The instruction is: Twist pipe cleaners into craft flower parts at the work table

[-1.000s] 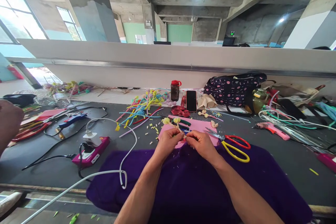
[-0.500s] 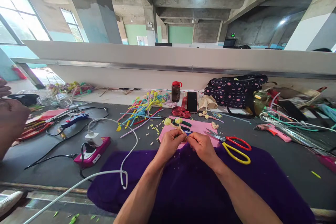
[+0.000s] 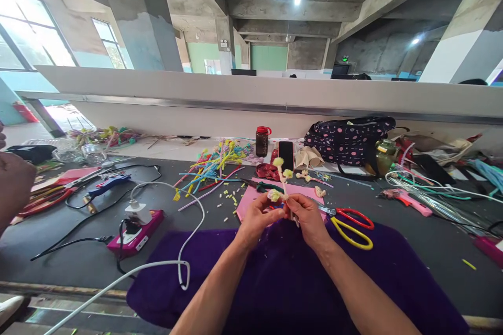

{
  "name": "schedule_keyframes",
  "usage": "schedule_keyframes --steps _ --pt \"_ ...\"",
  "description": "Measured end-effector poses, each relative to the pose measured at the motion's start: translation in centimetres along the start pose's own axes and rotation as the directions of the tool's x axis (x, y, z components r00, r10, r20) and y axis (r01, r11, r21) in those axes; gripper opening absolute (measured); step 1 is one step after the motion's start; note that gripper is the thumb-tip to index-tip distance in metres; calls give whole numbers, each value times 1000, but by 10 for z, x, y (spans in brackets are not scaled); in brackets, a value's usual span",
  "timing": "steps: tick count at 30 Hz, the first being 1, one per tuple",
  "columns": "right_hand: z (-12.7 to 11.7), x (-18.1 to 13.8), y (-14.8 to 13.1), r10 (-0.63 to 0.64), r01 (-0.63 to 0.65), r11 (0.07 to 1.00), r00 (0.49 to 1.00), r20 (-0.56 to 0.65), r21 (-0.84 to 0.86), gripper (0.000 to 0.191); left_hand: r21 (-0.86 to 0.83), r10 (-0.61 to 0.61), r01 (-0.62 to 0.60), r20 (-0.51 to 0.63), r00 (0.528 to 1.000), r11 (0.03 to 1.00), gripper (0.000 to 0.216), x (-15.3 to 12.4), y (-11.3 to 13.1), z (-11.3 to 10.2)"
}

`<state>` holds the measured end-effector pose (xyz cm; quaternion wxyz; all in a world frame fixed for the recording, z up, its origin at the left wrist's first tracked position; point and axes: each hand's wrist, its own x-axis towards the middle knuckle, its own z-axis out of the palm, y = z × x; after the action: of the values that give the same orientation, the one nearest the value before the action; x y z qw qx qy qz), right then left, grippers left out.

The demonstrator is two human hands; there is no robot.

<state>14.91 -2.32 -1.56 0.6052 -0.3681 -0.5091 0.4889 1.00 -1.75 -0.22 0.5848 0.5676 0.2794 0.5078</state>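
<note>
A pale fuzzy flower sprig (image 3: 283, 178), apparently made of chenille stems with yellow tufted tips, rises between my hands. My right hand (image 3: 304, 214) pinches its stem between thumb and fingers. Fingers bent, my left hand (image 3: 259, 217) closes around a low cream-yellow blossom on its side. Under the hands lies a pink sheet (image 3: 245, 208) on purple cloth (image 3: 184, 256). Dark green-handled pliers (image 3: 265, 186) rest on the sheet, partly behind the sprig. Scissors (image 3: 353, 227) with one red and one yellow handle lie just right of my right hand.
Coloured chenille stems (image 3: 220, 159) and small cut bits spread at the back left. A purple power strip (image 3: 135, 233) with a white cable stands left. Behind are a bottle (image 3: 262, 142), phone (image 3: 286, 156) and patterned bag (image 3: 349, 141). A pink glue gun (image 3: 412, 201) lies right. Another person's hand (image 3: 15, 183) shows far left.
The sprig has turned upright, with its yellow tips now higher and further right, above my fingers. My left hand has opened from a tight pinch around the lower blossom. The view has shifted slightly.
</note>
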Motion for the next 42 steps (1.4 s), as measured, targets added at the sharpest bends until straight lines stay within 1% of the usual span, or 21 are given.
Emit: schedule_keyframes --steps 3,6,8,10,12,13,15,17,19,22,24,27,30,33,35,37,40,42 --pt "7 -3 5 -33 33 998 999 8 -47 23 -69 9 -12 -45 999 998 25 1 -8 7" --pt "10 -6 7 -27 37 989 997 71 -144 23 -92 -38 30 -90 995 995 27 3 -13 6" --pt "7 -5 7 -39 58 972 995 88 -226 24 -56 -51 44 -138 989 997 28 4 -12 3" --pt "1 -2 4 -81 90 953 996 44 -290 23 16 -28 32 -196 980 999 28 5 -11 1" --pt "-4 1 0 -118 108 950 993 -18 -293 21 86 -17 36 -210 978 996 28 4 -9 0" --pt "-6 2 -1 -121 108 957 992 -34 -268 21 112 -22 43 -186 982 993 28 4 -9 1" --pt "-6 3 -5 -101 96 978 995 -20 -187 19 126 -35 48 -99 994 991 25 2 -9 3" --pt "-4 1 -7 -80 80 991 997 1 -105 17 89 -58 57 8 998 994 22 0 -10 5" --pt "-2 -1 -10 -70 70 997 998 -2 -34 16 30 -100 97 88 991 995 21 -3 -9 7" --pt "1 -6 -13 -25 25 998 1000 3 64 18 -21 -160 165 150 976 986 22 -6 -8 8" --pt "2 -8 -16 0 -1 996 1000 8 89 21 -38 -193 203 185 964 978 23 -8 -7 8" --pt "2 -11 -17 -17 18 994 1000 -15 107 20 -115 -249 277 209 946 954 24 -9 -8 8" --pt "1 -9 -17 -30 35 989 999 -35 143 20 -205 -324 371 230 918 906 27 -8 -10 8" --pt "-3 -4 -15 -25 33 994 996 -80 108 22 -215 -389 439 240 890 873 28 -6 -11 6" --pt "-6 0 -14 -27 35 997 994 -109 74 22 -216 -398 444 226 889 870 27 -4 -11 6" --pt "-8 2 -13 -27 33 998 993 -112 57 23 -209 -407 452 224 885 867 24 -4 -11 5" --pt "-9 2 -12 9 -4 998 998 -62 66 24 -170 -426 475 259 867 863 22 -4 -12 5" --pt "-8 1 -11 37 -35 996 999 -14 85 27 -162 -403 454 270 874 876 22 -5 -12 5"
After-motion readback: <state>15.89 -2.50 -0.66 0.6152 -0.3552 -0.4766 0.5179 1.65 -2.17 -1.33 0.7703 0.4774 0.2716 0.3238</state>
